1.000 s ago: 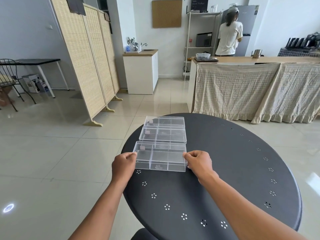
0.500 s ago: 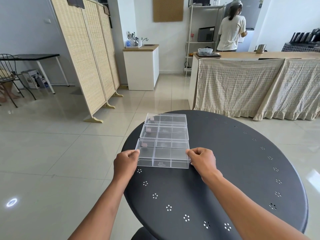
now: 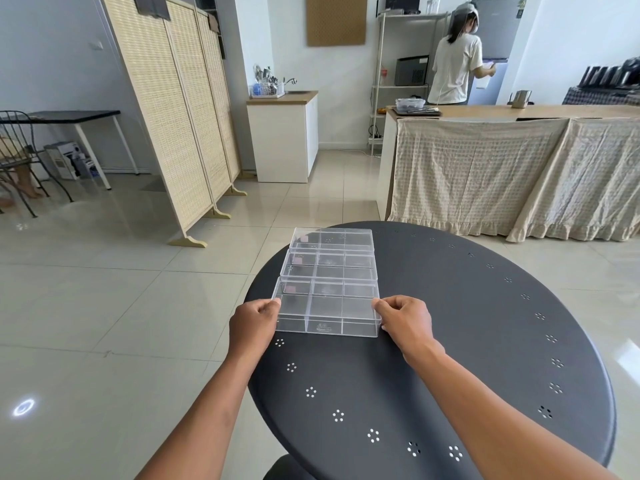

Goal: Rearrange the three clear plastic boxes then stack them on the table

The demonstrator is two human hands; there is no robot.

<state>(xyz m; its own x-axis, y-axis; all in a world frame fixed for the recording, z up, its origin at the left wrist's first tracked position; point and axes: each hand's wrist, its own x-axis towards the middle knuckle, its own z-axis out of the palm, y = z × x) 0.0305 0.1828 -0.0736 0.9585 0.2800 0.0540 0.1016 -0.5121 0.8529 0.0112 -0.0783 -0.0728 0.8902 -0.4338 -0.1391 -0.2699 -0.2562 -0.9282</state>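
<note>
Three clear plastic compartment boxes lie in a row on the left part of a round dark table point(image 3: 467, 341). The far box point(image 3: 332, 239) and the middle box point(image 3: 329, 266) touch end to end. The near box point(image 3: 327, 311) sits against the middle one. My left hand point(image 3: 254, 322) pinches the near box's left end and my right hand point(image 3: 403, 318) pinches its right end. Whether the near box rests on the table or is slightly raised is unclear.
The table's left rim point(image 3: 252, 341) runs just beside the boxes, with tiled floor below. A rattan folding screen point(image 3: 180, 109) stands at the left. A cloth-draped counter point(image 3: 512, 174) is behind the table, and a person point(image 3: 453, 53) stands beyond it.
Both hands have kept hold of the near box and brought it closer against the middle box. The camera view has shifted slightly.
</note>
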